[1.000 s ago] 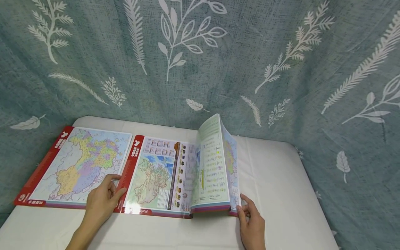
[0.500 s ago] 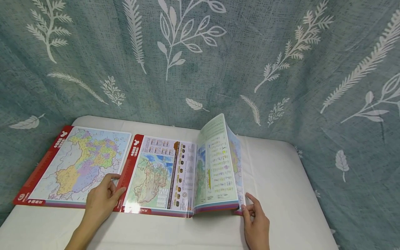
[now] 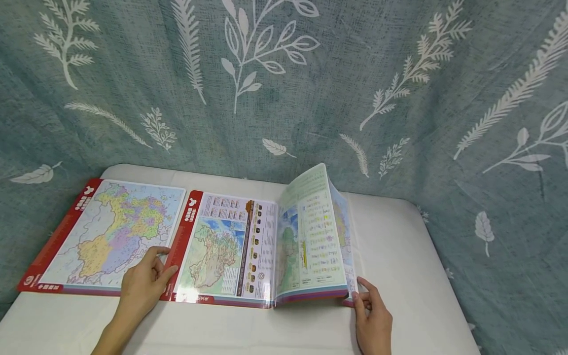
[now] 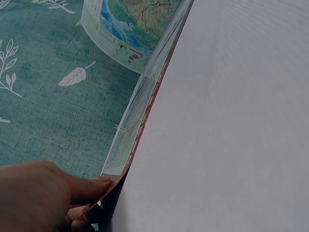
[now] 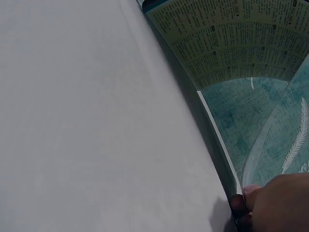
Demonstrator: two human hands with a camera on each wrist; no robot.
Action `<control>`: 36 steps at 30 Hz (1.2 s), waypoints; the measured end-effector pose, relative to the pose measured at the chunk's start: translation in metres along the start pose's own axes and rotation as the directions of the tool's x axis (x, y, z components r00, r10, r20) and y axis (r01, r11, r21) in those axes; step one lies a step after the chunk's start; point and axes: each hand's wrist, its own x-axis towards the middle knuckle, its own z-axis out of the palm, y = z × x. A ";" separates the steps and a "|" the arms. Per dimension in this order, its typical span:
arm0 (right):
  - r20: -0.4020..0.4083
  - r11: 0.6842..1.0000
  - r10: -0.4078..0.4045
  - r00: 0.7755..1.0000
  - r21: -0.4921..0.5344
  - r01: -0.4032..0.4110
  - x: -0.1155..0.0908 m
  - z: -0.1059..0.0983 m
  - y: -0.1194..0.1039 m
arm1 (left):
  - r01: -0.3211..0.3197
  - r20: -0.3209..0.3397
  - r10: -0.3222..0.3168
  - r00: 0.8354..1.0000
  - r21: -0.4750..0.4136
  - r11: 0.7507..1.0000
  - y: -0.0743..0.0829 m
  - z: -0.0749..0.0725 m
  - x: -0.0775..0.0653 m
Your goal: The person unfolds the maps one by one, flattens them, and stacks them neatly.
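Note:
A folding map (image 3: 215, 251) with a red left border lies partly unfolded on the white table. My left hand (image 3: 142, 282) pinches that border near the bottom corner, thumb on top, as the left wrist view shows. Toward the right, a pale green panel (image 3: 317, 236) of the map stands up, leaning over a farther panel printed with a coloured map (image 3: 343, 227). The right hand (image 3: 373, 315) pinches the outer edge of that farther panel at its lower corner. Small print on the raised panel (image 5: 231, 38) shows in the right wrist view.
A second map (image 3: 124, 236), red-bordered and lying flat, is on the left, close beside the first. White cloth covers the table (image 3: 399, 246). Behind it hangs a teal curtain (image 3: 310, 98) with white leaf patterns.
My right hand has moved to the right, drawing the map's outer panel along and widening the raised fold. The left hand has stayed at the red border.

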 end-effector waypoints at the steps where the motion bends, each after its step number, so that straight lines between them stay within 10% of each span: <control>1: -0.003 1.000 0.014 1.000 -0.007 -0.014 0.000 -0.001 0.001 | -0.003 -0.002 0.003 1.000 0.001 1.000 0.000 0.000 0.000; 36: -0.085 0.988 0.131 0.988 -0.066 -0.137 0.008 -0.021 0.036 | 0.004 -0.007 -0.004 1.000 0.015 1.000 0.000 0.000 0.000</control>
